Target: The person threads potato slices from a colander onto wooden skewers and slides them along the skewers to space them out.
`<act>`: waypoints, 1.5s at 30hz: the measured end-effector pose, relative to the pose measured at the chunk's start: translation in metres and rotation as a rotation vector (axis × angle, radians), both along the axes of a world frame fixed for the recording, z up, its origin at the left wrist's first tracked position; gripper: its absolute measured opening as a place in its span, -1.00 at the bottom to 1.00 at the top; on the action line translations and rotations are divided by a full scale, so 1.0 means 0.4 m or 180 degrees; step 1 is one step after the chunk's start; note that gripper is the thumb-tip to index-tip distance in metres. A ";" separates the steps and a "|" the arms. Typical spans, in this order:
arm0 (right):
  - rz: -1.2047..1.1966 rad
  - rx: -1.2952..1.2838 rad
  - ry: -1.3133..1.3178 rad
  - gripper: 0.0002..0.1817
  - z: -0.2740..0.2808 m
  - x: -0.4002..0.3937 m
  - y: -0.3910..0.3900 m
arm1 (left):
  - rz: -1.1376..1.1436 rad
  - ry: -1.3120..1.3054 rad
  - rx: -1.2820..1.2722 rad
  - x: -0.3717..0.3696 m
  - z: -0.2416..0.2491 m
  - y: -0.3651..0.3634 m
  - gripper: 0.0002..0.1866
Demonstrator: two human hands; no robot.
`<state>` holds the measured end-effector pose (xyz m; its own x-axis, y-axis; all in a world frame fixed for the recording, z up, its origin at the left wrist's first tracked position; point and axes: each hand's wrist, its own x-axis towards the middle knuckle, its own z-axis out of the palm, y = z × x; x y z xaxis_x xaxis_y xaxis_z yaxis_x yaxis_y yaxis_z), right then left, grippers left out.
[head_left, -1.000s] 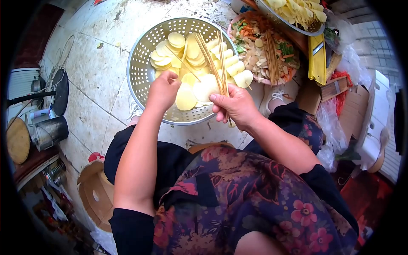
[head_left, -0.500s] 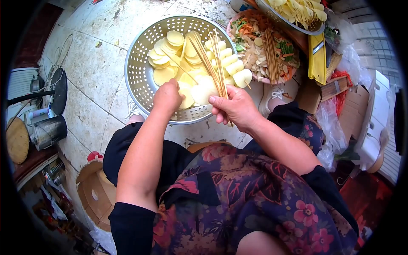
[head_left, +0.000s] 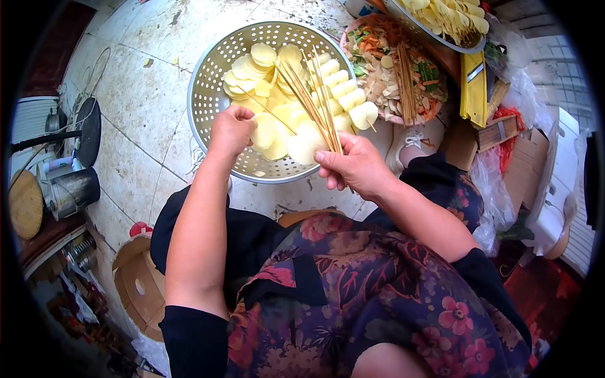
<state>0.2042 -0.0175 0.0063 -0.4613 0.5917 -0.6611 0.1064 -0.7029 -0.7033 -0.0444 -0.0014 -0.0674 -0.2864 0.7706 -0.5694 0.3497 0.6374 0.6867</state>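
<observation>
A perforated metal colander [head_left: 208,94] holds many thin, pale yellow slices [head_left: 263,55]. At its left side, my left hand [head_left: 232,131] has its fingers pinched at the edge of a round slice [head_left: 263,131]. My right hand [head_left: 353,162] is closed around a bundle of thin wooden skewers [head_left: 309,104] that point up over the colander. A large pale slice [head_left: 305,146] lies by my right thumb. One single skewer [head_left: 268,111] slants across the slices between my hands. Threaded slices [head_left: 351,99] rest along the colander's right side.
Behind the colander on the right, a pink-rimmed tray [head_left: 345,39] holds mixed vegetable scraps and more skewers [head_left: 405,85]. A second metal bowl [head_left: 435,41] of skewered slices is above it. A yellow slicer-like tool [head_left: 472,88] stands beside them. An open cardboard box [head_left: 135,286] sits lower left.
My left hand has moved left and slightly up, with a slice now at its fingertips. My right hand has shifted slightly right and down with the skewer bundle.
</observation>
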 end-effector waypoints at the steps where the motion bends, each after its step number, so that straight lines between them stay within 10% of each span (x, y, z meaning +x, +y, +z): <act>1: 0.0026 -0.0008 0.0004 -0.83 0.000 0.000 -0.001 | 0.0114 -0.0144 0.0050 0.000 0.005 -0.001 -0.86; 6: 0.0042 -0.0014 0.0010 -0.83 0.000 -0.003 -0.003 | 0.0027 -0.0276 0.0062 0.015 -0.018 -0.020 -0.88; 9: 0.0049 -0.0007 -0.0005 -0.83 0.005 -0.007 -0.003 | -0.1315 0.1811 0.0838 0.049 -0.032 -0.048 -0.88; 13: 0.0090 0.0006 0.0004 -0.84 0.003 -0.007 -0.005 | -0.1602 0.2172 0.1006 0.064 -0.014 -0.044 -0.89; 21: 0.0196 0.0007 -0.0014 -0.84 0.011 0.002 -0.007 | 0.1746 -0.1363 0.0817 -0.017 0.078 0.030 -0.73; 45: 0.0127 0.0054 0.0034 -0.81 0.019 -0.002 -0.014 | 0.2313 -0.1986 0.1692 -0.063 0.117 0.044 -0.73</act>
